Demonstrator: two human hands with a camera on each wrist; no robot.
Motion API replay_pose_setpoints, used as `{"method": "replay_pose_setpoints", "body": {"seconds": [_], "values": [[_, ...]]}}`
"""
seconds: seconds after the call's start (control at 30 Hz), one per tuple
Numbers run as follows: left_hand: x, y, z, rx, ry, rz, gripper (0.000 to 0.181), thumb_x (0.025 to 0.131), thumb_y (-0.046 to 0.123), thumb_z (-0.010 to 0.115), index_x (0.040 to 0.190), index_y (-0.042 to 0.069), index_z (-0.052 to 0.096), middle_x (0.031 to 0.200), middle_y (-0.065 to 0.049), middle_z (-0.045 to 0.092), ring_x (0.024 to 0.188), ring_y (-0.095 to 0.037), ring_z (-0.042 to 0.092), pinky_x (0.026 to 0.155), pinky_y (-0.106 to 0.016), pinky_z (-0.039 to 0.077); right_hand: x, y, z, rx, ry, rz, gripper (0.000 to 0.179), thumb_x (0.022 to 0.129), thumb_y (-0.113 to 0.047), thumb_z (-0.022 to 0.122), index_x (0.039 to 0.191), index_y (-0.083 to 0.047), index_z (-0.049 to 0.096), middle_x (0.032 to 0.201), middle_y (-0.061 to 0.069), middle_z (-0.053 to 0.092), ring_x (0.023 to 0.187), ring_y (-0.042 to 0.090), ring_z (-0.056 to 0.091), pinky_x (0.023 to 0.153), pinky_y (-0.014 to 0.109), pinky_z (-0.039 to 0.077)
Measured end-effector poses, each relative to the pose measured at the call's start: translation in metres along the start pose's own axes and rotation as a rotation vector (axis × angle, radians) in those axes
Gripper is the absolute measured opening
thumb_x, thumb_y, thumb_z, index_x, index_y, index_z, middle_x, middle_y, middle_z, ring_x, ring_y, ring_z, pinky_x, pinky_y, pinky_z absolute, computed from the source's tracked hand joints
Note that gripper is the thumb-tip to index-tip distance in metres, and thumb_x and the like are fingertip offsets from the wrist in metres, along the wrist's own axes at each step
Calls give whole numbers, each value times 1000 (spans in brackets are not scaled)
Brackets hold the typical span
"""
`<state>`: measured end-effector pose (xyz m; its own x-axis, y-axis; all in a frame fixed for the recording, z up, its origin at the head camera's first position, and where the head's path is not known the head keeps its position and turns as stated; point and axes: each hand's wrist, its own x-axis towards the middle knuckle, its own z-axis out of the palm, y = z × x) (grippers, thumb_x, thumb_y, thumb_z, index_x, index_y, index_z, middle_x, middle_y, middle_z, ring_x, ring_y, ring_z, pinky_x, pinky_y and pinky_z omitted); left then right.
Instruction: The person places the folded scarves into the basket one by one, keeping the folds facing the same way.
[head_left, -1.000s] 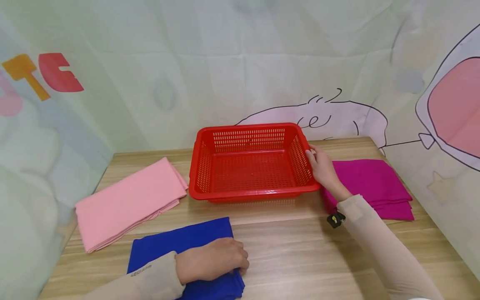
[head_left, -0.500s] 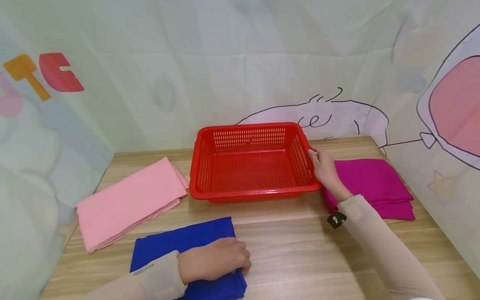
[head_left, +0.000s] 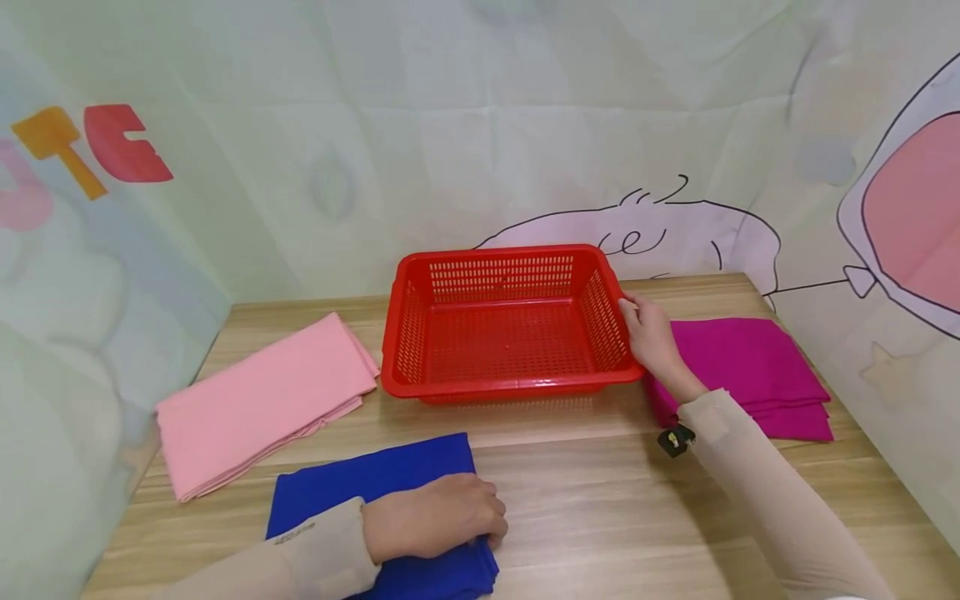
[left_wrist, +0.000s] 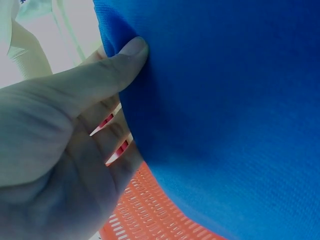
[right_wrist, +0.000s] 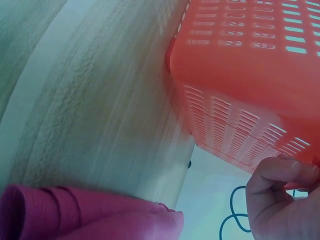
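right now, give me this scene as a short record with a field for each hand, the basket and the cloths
left hand: pinches the right edge of the blue cloth
right hand: grips the right rim of the basket
basket: red, perforated, open side up
blue cloth: folded, nearer the person than the basket
pink cloth: folded, left of the basket
magenta cloth: folded, right of the basket

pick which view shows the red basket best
The head view: it shows the red basket nearly whole, inside and rim. The left wrist view catches only parts beyond the blue cloth; the right wrist, part of the outside.
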<state>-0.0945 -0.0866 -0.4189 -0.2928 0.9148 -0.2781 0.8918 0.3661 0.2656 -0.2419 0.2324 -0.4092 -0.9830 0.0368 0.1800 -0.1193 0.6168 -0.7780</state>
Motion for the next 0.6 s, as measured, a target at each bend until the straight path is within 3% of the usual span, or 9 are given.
{"method": "replay_pose_setpoints", "body": {"seconds": [0.17, 0.6], "values": [[2, 0, -1, 11, -3, 11, 18, 90, 12, 73, 95, 28, 74, 84, 20, 65, 75, 2, 50, 75, -13, 42, -1, -1, -1, -17, 6, -6, 42, 109, -14, 39, 137, 16, 47, 111, 33, 63, 92, 37, 63, 76, 37, 52], [6, 2, -1, -13, -2, 8, 19, 92, 11, 71, 97, 28, 75, 86, 20, 66, 76, 2, 51, 77, -14, 44, 0, 1, 1, -19, 16, -18, 43, 109, -15, 38, 137, 16, 47, 114, 33, 62, 94, 35, 62, 82, 45, 51]]}}
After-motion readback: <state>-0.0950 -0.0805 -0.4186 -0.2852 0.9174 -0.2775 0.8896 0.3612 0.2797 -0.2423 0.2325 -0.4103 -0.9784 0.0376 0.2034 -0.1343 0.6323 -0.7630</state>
